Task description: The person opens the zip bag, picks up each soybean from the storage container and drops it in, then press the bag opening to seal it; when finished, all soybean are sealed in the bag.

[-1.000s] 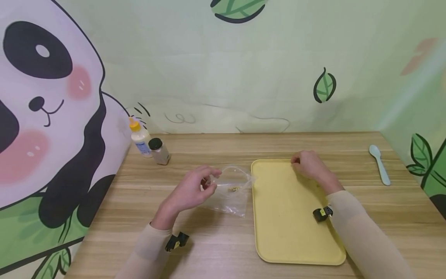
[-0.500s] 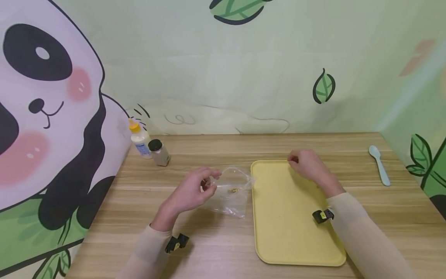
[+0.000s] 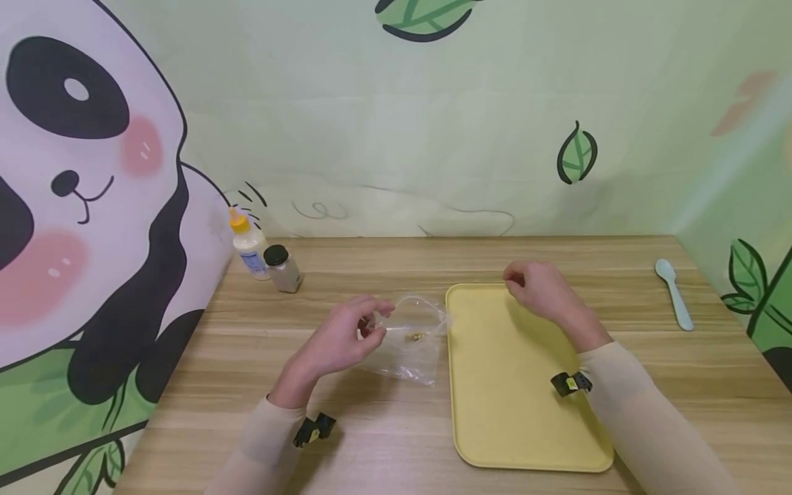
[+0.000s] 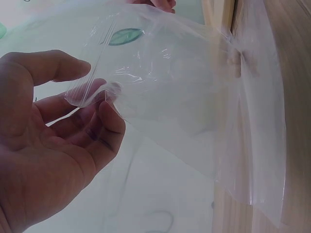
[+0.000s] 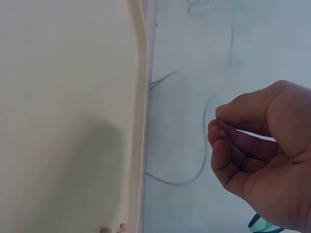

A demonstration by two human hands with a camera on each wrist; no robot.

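My left hand (image 3: 340,337) grips the edge of a clear plastic zip bag (image 3: 405,361) with its curled fingers, while the thumb stands off from them. Inside the bag lies a little cluster of yellow-brown bits (image 3: 414,337). My right hand (image 3: 541,289) hovers over the far edge of a yellow tray (image 3: 520,399), thumb and fingertips drawn together. Nothing shows between those fingertips in the right wrist view; I cannot tell whether a small piece is hidden there. Small brown pieces (image 5: 105,229) appear on the tray at the bottom of that view.
At the back left, a white bottle with a yellow nozzle cap (image 3: 249,251) stands beside a small black-lidded jar (image 3: 284,271). A pale blue spoon (image 3: 676,295) lies right of the tray. A painted wall (image 3: 464,137) rises behind the wooden table (image 3: 377,440).
My right hand has shifted left along the tray's far edge, its fingertips still together. The left hand and the bag have stayed almost where they were.
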